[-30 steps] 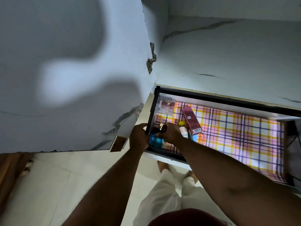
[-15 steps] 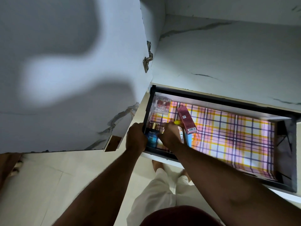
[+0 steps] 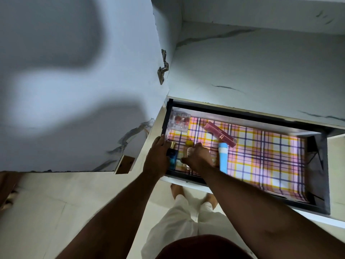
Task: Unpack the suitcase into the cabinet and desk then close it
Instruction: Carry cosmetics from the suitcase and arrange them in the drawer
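Head view, step in hand: arranging small toiletries at the left end of the open drawer (image 3: pixel 317 184), which is pulled out from the cabinet; the suitcase is not in view.
Left hand (image 3: pixel 155 158): fingers curled over the drawer's left wall, touching the blue bottle (image 3: pixel 172 156); whether they hold it cannot be told.
Right hand (image 3: pixel 198 158): fingers bent down onto a pale bottle (image 3: pixel 189 152); the grip itself is hidden.
Neighbours: light blue tube (image 3: pixel 223 157) just beside the right hand; pink box (image 3: pixel 220 134) beyond it; clear case (image 3: pixel 179 121) in the back corner.
Advice: set bottles flat on the plaid liner (image 3: pixel 261 156), parallel and apart, so that none rolls; keep the left hand steadying the drawer.
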